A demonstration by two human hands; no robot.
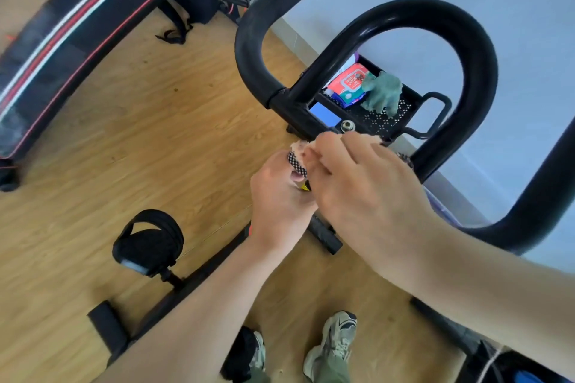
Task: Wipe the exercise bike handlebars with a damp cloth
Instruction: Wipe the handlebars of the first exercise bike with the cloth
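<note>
**Cloth in hand, handlebars not yet touched**

Nearest the camera, two pale trainers [334, 342] stand on the wood floor [161, 121] beside the bike's low frame; a strapped pedal [148, 241] sits to the left. Above them both forearms reach forward and meet just short of the console; the left hand [278, 199] is curled closed around a small bundle, of which a black-and-white patterned cloth [296, 162] shows at the top; the right hand [367, 183] lies over it, fingers drawn together and pinching a pale, blurred scrap at the cloth's upper edge; what that scrap is cannot be told. Just beyond the knuckles are the small blue display [324, 114] and a metal knob [347, 126]; past those, a perforated tray [401, 109] holds a red wipes packet [350, 82] and a crumpled green rag [382, 93]. The black handlebars [479, 71] loop above and around all this, apart from both hands; a padded bench [77, 31] lies far left.

By this showing the wiping has not begun; the cloth seems under preparation, and every bar remains to be done.
</note>
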